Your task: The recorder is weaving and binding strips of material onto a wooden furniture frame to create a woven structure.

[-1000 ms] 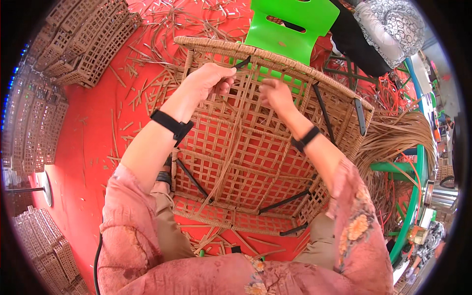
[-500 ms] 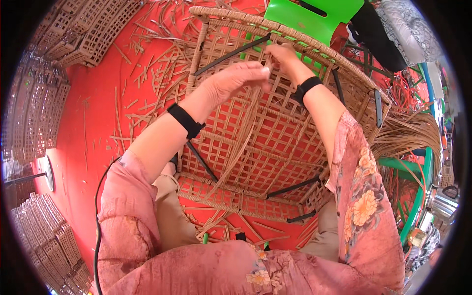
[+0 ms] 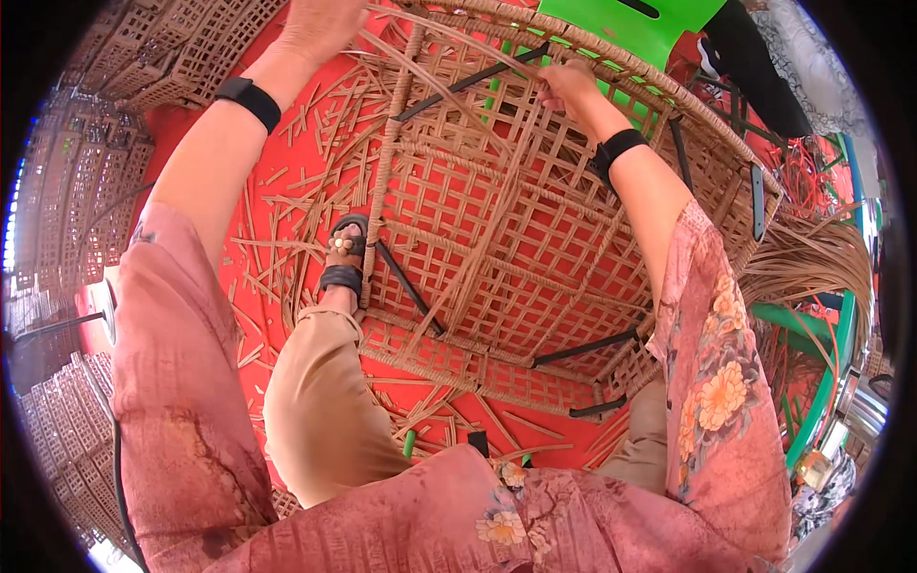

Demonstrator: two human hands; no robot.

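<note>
In front of me stands a large brown woven basket frame (image 3: 384, 181), its open lattice crossed by dark braces. My left hand (image 3: 325, 24) is at the top edge, left of the frame, its fingertips partly cut off. From it a brown weaving strip (image 3: 435, 26) stretches rightward over the frame towards my other hand. My right hand (image 3: 570, 84) rests against the lattice near the far rim, fingers curled and pinching the strips there. A bundle of loose strips (image 3: 497, 215) hangs from that spot down across the weave.
Stacked woven baskets (image 3: 76, 181) line the left side. Cut strips lie scattered over the red floor. Beyond the frame is a green chair (image 3: 630, 24). A sheaf of long strips (image 3: 812, 263) lies by a green stand at right. Another person's dark-clothed leg (image 3: 755, 76) shows at upper right.
My left hand has swung away from my right hand, out to the upper left, drawing the strip out long. My right hand stays at the weave. My sandalled foot has come into view.
</note>
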